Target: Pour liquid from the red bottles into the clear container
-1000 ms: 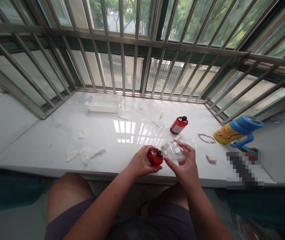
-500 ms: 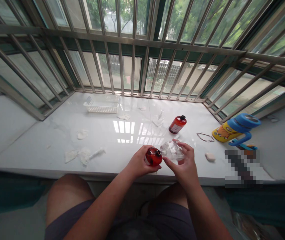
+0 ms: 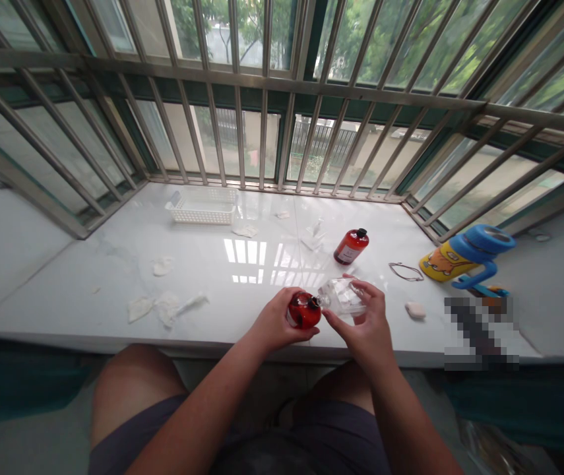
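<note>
1. We had the red bottle (image 3: 303, 313) above the near edge of the white ledge, around the middle, with its black neck turned right toward the clear bottle (image 3: 342, 295).
2. Our left hand (image 3: 278, 319) was curled round the red bottle, thumb on the near side and fingers on the far side, probably to keep the body steady while leaving the neck free.
3. Our right hand (image 3: 368, 321) pinched the clear bottle between thumb and fingers, the thumb close to its neck, likely for finer control over where that neck pointed.
4. We held the clear bottle nearly on its side, apparently so that the two necks lined up; whether they touched or sat just beside each other, we could not tell.
5. Beyond our hands, slightly right, a second red bottle (image 3: 351, 248) stood with its black cap on, seemingly set aside within reach.
6. Farther right were a thin cord loop, a pale pink block (image 3: 415, 311) and a yellow-and-blue handled flask (image 3: 444, 260).
7. Left lay crumpled tissues (image 3: 142, 309); at the far left, a white perforated basket (image 3: 203, 214) sat near the window bars (image 3: 262, 83).
</note>
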Demonstrator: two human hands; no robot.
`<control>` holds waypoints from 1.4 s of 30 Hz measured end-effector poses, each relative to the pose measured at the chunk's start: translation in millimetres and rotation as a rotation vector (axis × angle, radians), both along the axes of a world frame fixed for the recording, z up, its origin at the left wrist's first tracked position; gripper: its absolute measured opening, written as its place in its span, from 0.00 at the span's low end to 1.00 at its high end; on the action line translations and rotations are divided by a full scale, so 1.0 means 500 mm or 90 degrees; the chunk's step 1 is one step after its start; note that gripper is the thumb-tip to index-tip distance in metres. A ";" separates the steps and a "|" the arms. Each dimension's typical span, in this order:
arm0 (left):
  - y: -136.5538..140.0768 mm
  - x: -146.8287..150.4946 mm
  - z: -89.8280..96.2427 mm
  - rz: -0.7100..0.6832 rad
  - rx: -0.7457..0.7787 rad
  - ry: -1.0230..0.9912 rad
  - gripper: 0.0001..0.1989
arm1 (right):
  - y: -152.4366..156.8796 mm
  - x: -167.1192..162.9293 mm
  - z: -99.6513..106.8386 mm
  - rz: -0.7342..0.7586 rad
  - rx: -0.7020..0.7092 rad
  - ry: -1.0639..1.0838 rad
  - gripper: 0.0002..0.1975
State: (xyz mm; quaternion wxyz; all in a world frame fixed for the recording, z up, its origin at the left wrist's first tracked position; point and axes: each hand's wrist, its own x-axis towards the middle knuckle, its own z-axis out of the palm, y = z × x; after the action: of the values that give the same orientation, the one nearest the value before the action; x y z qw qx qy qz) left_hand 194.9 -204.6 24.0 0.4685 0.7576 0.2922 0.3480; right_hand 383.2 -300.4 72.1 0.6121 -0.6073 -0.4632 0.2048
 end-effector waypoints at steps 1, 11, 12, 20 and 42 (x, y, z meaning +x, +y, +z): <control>0.000 0.000 0.000 -0.001 -0.001 -0.001 0.40 | 0.000 0.000 0.001 -0.001 0.001 -0.005 0.37; -0.001 -0.001 0.000 0.000 -0.007 -0.007 0.39 | 0.000 -0.004 0.010 -0.003 0.015 -0.042 0.35; -0.001 -0.001 0.000 0.000 -0.007 -0.008 0.39 | 0.000 -0.004 0.010 -0.005 0.014 -0.046 0.35; -0.002 -0.002 -0.002 -0.001 -0.002 -0.009 0.39 | -0.001 -0.004 0.013 0.001 0.018 -0.058 0.35; 0.002 -0.008 -0.006 0.047 -0.055 -0.018 0.36 | 0.005 -0.010 -0.019 0.018 0.002 -0.015 0.37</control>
State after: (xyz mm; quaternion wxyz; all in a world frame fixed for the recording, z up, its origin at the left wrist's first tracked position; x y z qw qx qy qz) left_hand 190.8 -203.6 21.0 0.4919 0.7202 0.3280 0.3630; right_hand 378.4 -298.0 62.9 0.6048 -0.6020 -0.4791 0.2055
